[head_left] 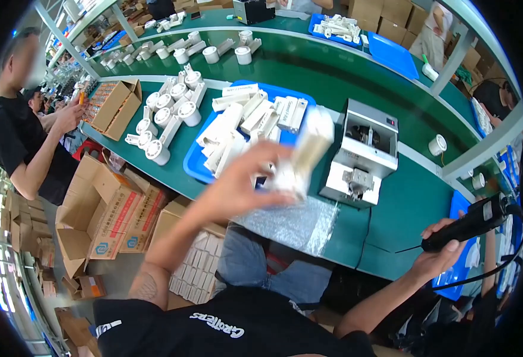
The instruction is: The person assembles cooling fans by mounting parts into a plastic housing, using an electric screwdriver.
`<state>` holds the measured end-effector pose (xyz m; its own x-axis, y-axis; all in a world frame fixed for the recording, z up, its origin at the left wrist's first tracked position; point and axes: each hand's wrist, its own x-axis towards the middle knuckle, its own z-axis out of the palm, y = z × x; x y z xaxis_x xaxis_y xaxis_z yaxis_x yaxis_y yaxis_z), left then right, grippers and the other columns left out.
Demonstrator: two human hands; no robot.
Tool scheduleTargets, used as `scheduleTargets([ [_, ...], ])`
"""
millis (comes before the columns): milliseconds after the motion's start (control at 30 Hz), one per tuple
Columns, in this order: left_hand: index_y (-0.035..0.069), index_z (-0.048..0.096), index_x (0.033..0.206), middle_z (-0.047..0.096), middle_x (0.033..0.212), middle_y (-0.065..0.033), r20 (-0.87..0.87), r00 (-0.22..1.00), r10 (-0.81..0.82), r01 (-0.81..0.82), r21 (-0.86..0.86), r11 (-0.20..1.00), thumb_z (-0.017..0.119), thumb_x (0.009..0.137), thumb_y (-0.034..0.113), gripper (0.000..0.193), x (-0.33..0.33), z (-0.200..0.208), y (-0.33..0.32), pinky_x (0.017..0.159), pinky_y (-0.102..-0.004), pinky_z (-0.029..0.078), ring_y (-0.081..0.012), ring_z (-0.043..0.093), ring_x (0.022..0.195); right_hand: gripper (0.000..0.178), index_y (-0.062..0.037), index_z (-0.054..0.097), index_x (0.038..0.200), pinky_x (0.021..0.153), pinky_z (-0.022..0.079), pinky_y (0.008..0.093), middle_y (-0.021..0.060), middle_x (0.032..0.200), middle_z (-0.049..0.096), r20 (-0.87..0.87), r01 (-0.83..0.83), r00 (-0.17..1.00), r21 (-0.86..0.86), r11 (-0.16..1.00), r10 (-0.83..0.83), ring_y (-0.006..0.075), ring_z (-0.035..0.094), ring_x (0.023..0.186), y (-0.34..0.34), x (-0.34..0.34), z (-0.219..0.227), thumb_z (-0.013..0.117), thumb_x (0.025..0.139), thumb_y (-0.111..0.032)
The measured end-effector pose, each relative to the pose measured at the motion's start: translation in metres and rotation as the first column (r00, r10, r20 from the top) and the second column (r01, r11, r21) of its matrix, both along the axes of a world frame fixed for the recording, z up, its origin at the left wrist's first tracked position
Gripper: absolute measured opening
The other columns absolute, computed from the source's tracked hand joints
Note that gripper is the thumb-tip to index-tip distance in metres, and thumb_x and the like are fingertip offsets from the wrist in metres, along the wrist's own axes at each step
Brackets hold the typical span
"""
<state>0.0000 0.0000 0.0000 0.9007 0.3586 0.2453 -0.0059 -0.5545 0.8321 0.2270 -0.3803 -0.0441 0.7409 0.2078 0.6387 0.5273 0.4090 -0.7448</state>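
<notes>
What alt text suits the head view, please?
A person's left hand holds a blurred white part at a green workbench; the right hand grips a black corded handheld tool. A blue tray of white pieces and a grey machine sit nearby.

- The left hand (243,183) is holding a blurred white plastic part (314,143) near the blue rectangular plastic tray (198,174).
- The right hand (441,257) is gripping a black cylindrical corded tool (468,229) well right of the tray.

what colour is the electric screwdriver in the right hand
The electric screwdriver is black, clearest in the head view.
</notes>
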Motion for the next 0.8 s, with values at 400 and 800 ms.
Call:
scheduleTargets([
  [400, -0.002, 0.068, 0.127, 0.073, 0.109, -0.0119, -0.327, 0.923, 0.203, -0.22, -0.013, 0.976, 0.09, 0.082, 0.051, 0.074, 0.296, -0.063, 0.319, 0.083, -0.0374, 0.062, -0.0229, 0.072, 0.097, 0.073, 0.0104, 0.041, 0.146, 0.059, 0.047, 0.0313, 0.0128, 0.087, 0.055, 0.07, 0.461, 0.887, -0.115, 0.88, -0.456, 0.0196, 0.054, 0.069, 0.027, 0.038, -0.062, 0.052, 0.11, -0.052],
  [800, 0.007, 0.081, 0.107, 0.079, 0.107, -0.0161, -0.264, 0.935, 0.235, -0.028, 0.606, 0.795, 0.077, 0.092, 0.041, 0.038, 0.258, 0.003, 0.314, 0.092, -0.0399, 0.056, -0.0279, 0.074, 0.101, 0.065, 0.0095, 0.045, 0.147, 0.073, 0.048, 0.035, 0.0121, 0.085, 0.056, 0.061, 0.373, 0.928, -0.212, 0.903, -0.369, 0.0195, 0.054, 0.078, 0.026, 0.029, -0.061, 0.053, 0.111, -0.044],
])
